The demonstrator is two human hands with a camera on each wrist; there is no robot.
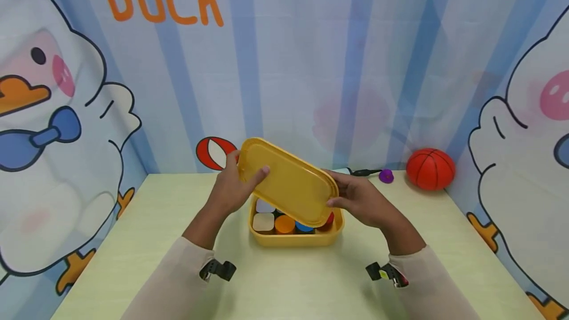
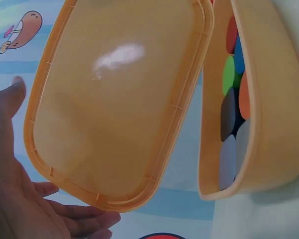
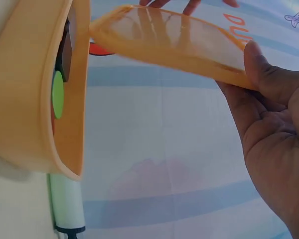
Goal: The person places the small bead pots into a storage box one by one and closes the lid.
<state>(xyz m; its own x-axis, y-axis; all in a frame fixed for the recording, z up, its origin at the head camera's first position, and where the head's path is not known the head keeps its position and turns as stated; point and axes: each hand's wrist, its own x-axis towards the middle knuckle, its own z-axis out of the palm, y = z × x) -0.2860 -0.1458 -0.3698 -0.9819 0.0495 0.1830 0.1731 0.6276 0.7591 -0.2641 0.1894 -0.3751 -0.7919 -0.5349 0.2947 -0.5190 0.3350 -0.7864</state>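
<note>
A yellow plastic lid is tilted above a matching yellow box, lower at its right end. My right hand pinches that lower end, thumb on the near face and fingers behind, as the right wrist view also shows. At the upper left end is my left hand. In the left wrist view its fingers lie nearly straight at the lid's rounded corner, with the thumb standing apart. Inside the box sit several colourful pieces, among them an orange round one, a cream square one and a green one.
A red ball rests at the table's back right. Beside it are a small purple object and a pale cylinder with a black end, behind the box. A striped curtain with duck prints encloses the pale table.
</note>
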